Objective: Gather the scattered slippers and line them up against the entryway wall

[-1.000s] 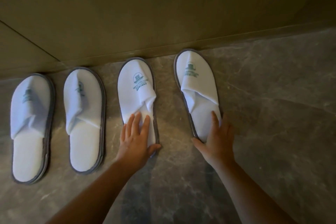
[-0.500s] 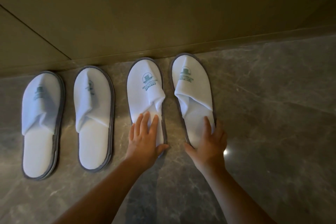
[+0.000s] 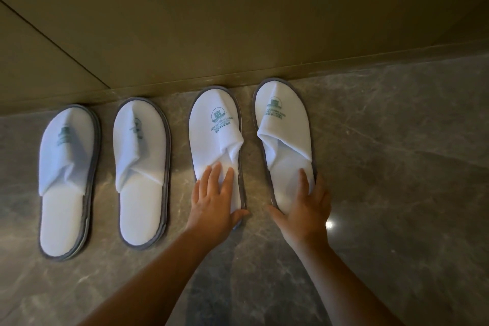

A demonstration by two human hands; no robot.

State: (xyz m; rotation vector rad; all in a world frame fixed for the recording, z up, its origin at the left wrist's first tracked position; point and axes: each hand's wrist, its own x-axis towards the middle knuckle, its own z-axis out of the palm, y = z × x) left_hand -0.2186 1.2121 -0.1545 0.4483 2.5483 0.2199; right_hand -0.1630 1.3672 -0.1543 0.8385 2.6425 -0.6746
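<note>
Several white terry slippers with grey edging and a green logo lie toes to the wall (image 3: 238,21) on a grey marble floor (image 3: 397,167). The far-left slipper (image 3: 66,167) and the second slipper (image 3: 140,167) lie untouched. My left hand (image 3: 214,206) lies flat on the heel end of the third slipper (image 3: 214,135), thumb hooked round its right edge. My right hand (image 3: 307,209) cups the heel of the rightmost slipper (image 3: 285,135), which leans slightly left at the toe. Both toes touch the baseboard (image 3: 344,66).
The wall runs along the back with a low baseboard, and a panel seam cuts diagonally at the left. Open marble floor stretches to the right of the slippers and in front of them. A small light glint shows by my right wrist.
My right hand has slid the rightmost slipper's heel leftwards, so it lies straighter and nearer the third slipper. My left hand has stayed on the third slipper.
</note>
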